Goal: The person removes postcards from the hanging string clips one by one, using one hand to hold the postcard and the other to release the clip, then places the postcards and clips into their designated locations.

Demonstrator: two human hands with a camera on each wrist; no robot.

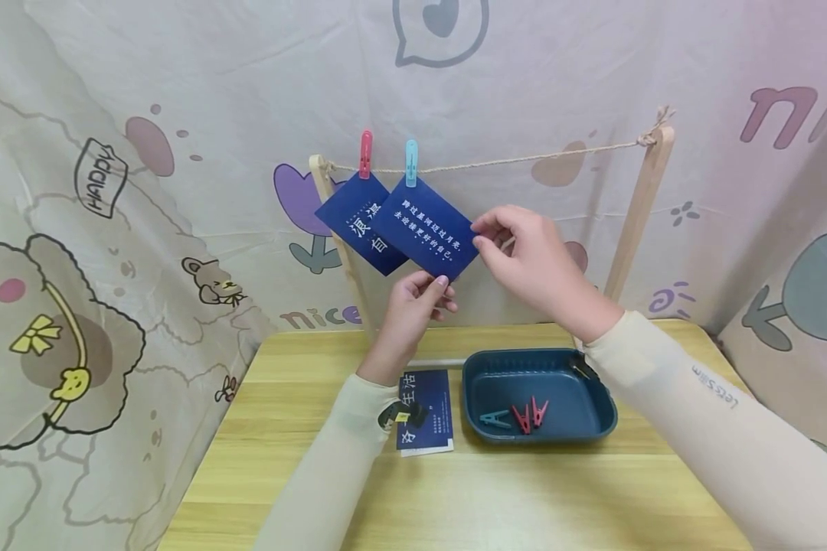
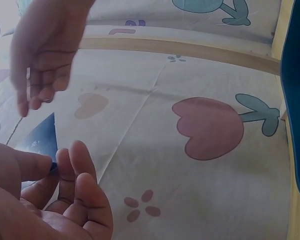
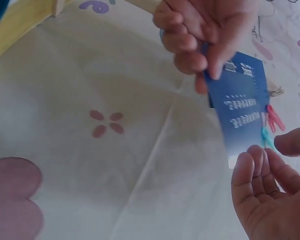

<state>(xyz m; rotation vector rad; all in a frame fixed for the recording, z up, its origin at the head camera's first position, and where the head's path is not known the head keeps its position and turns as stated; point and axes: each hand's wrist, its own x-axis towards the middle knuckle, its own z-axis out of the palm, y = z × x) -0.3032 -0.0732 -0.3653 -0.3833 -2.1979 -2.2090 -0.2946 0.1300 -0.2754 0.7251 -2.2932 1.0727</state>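
Observation:
A dark blue card with white writing (image 1: 423, 229) hangs tilted from a twine line under a light blue clothespin (image 1: 411, 163). My left hand (image 1: 416, 302) pinches its bottom corner between thumb and fingers, which the right wrist view also shows. My right hand (image 1: 524, 245) is at the card's right corner, its thumb (image 3: 292, 141) apart from the other fingers; whether a fingertip touches the card is hard to tell. Partly behind this card, another blue card (image 1: 358, 218) hangs from a red clothespin (image 1: 365, 155).
The twine (image 1: 524, 159) runs between two wooden posts (image 1: 637, 214). On the wooden table (image 1: 303, 444) stands a dark blue tray (image 1: 540, 438) with several red and teal clothespins (image 1: 521, 418). More cards (image 1: 430, 413) lie left of it, partly under my left wrist. A printed cloth hangs behind.

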